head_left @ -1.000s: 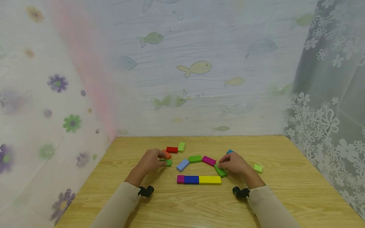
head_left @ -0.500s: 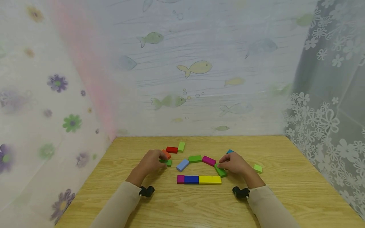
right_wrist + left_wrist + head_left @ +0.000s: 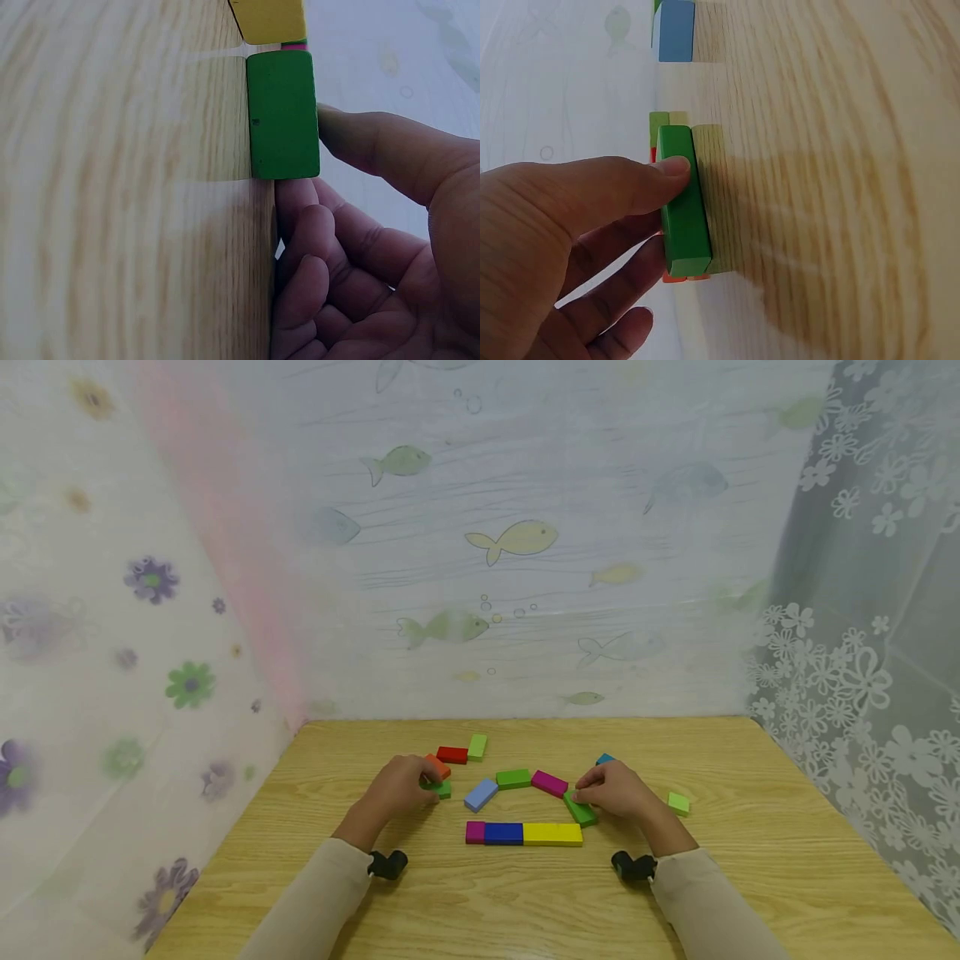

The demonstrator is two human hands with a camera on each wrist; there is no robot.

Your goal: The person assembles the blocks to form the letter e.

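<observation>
At the left of the table, my left hand (image 3: 403, 785) pinches a green block (image 3: 682, 206); in the left wrist view the thumb lies on its near face and the fingers are behind it. An orange-red block (image 3: 437, 767) lies just beyond that hand. On the right, my right hand (image 3: 617, 789) holds another green block (image 3: 283, 116) at its upper end, thumb and index finger at it, the other fingers curled beside it. This block ends an arc with a magenta block (image 3: 550, 783), a green block (image 3: 513, 779) and a light blue block (image 3: 481, 795).
Before the arc lies a straight row: a purple-magenta block (image 3: 475, 832), a dark blue block (image 3: 503, 833) and a yellow block (image 3: 552, 834). Farther back are a red block (image 3: 452, 755) and a lime block (image 3: 477, 747). A blue block (image 3: 605, 760) and another lime block (image 3: 678, 803) lie right.
My left hand has shifted very slightly at its green block, its fingers covering a little more of it. The right hand and the other blocks have stayed in place.
</observation>
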